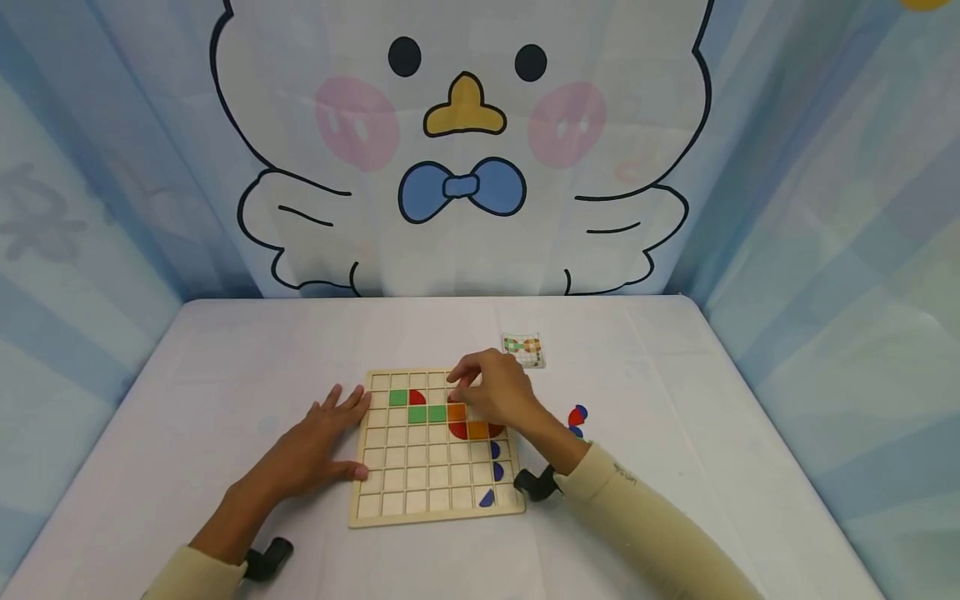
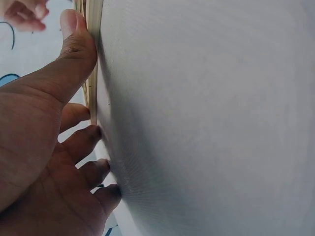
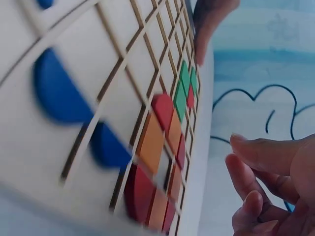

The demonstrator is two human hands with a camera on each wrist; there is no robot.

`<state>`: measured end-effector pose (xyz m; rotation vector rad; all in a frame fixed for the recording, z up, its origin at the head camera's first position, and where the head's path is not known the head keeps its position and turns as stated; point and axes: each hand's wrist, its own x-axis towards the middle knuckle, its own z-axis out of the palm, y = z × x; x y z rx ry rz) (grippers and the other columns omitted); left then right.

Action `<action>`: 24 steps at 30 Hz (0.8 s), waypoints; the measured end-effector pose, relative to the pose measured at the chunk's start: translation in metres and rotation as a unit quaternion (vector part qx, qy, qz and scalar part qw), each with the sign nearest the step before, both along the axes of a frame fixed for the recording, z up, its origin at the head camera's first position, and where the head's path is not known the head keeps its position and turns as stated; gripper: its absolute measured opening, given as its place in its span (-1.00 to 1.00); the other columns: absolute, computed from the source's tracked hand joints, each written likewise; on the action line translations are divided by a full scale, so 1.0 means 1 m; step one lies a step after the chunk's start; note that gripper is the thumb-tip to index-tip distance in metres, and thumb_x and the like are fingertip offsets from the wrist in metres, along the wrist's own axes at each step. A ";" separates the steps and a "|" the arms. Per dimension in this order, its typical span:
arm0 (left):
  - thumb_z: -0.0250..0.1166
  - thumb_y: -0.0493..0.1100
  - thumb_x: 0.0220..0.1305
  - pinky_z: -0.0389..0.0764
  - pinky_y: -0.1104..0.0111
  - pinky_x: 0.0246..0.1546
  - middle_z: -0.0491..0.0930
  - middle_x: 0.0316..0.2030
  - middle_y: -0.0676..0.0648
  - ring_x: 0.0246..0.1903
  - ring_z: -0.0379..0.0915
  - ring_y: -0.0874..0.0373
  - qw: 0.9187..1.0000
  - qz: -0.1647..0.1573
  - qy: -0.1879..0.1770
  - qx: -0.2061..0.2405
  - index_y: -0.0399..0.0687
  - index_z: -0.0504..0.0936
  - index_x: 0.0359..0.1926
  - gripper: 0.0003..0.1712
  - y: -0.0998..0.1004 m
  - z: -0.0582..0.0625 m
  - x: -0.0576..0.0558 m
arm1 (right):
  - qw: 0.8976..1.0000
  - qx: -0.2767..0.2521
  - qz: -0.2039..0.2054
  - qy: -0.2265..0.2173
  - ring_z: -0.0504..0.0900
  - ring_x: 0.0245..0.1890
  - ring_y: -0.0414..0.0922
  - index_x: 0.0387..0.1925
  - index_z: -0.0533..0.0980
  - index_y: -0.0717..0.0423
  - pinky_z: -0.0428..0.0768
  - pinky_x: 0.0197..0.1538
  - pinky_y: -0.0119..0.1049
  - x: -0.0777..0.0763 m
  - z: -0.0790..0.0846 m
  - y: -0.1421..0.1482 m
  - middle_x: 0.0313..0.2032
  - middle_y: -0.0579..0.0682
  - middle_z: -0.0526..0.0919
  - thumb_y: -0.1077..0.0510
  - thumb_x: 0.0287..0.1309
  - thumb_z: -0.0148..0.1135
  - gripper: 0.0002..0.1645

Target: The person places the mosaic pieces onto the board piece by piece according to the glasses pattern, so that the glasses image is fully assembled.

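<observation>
A wooden grid board lies on the table. Its upper rows hold green squares, a red quarter-circle piece, orange squares and more red rounded pieces. Down the right side sit blue rounded pieces. My left hand rests against the board's left edge, thumb and fingers spread, the thumb touching the rim. Over the upper right cells hovers my right hand; in the right wrist view its thumb and forefinger come close together, with no piece visible between them.
A small printed pattern card lies behind the board, beyond my right hand. Several loose red and blue pieces are on the white tablecloth to the board's right, partly hidden by my right forearm. A printed curtain stands behind the table.
</observation>
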<state>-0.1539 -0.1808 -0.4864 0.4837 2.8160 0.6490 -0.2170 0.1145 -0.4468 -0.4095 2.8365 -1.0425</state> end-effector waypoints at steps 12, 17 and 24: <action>0.64 0.24 0.00 0.05 -0.37 0.57 0.07 0.68 -0.19 0.67 -0.20 -0.41 1.000 -0.001 0.004 0.000 -0.07 0.14 0.68 0.34 -0.001 0.000 0.000 | 0.995 0.026 -0.095 -0.019 0.52 -0.34 -0.07 -0.17 0.80 -0.01 0.51 -0.34 -0.29 0.017 0.005 0.079 -0.38 -0.12 0.71 0.17 0.24 0.55 -0.87; 0.64 0.23 0.00 0.05 -0.37 0.58 0.07 0.67 -0.20 0.67 -0.19 -0.41 1.000 -0.002 0.006 0.001 -0.07 0.15 0.68 0.34 -0.001 -0.001 0.000 | 0.992 0.039 -0.117 -0.030 0.52 -0.44 -0.07 -0.14 0.80 0.00 0.51 -0.42 -0.31 0.022 0.004 0.109 -0.36 -0.10 0.73 0.18 0.24 0.54 -0.84; 0.63 0.23 0.01 0.04 -0.36 0.59 0.07 0.67 -0.20 0.67 -0.19 -0.41 1.000 -0.004 0.007 0.006 -0.08 0.15 0.67 0.33 -0.001 0.000 0.000 | 0.986 0.071 -0.144 -0.044 0.58 -0.21 -0.03 -0.08 0.80 -0.02 0.52 -0.23 -0.22 0.029 -0.003 0.139 -0.34 -0.08 0.73 0.20 0.21 0.54 -0.77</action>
